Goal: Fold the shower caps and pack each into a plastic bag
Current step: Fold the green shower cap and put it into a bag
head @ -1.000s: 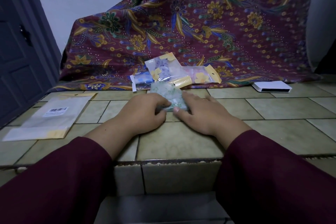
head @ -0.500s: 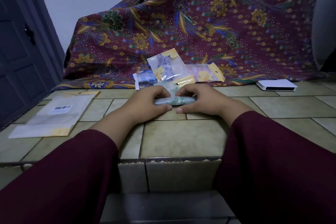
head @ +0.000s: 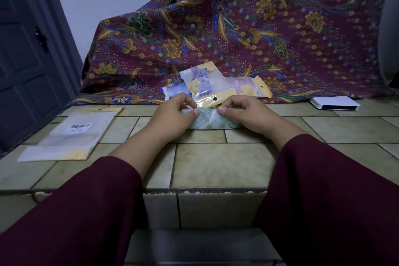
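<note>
Step in hand: folding. Green-patterned shower cap [head: 210, 122] lies on the tiled ledge [head: 220, 164] at centre, partly folded into a flat bundle. Left hand [head: 172, 117] pinches its top edge at the 9 o'clock end, thumb against curled fingers; right hand [head: 248, 115] pinches the same edge at the 3 o'clock end. Both hands hold the cap narrowly, at fingertip width.

Already packed bags [head: 216, 86] sit just beyond the cap at 12 o'clock, against the batik cloth [head: 237, 28]; one yellow header strip looks to touch or overlap the cap's far edge, though the light is dim and I cannot be sure.

Next move, judged: one more fold toward the body, then reach to 9 o'clock for the empty plastic bags [head: 69, 136]. This calls for one hand to keep the bundle pressed so it does not spring open.

Room: open tile from 4 to 8 o'clock up to the ledge's front edge. White box [head: 333, 103] at 2 o'clock, well apart. Crowded only at 12 o'clock.
</note>
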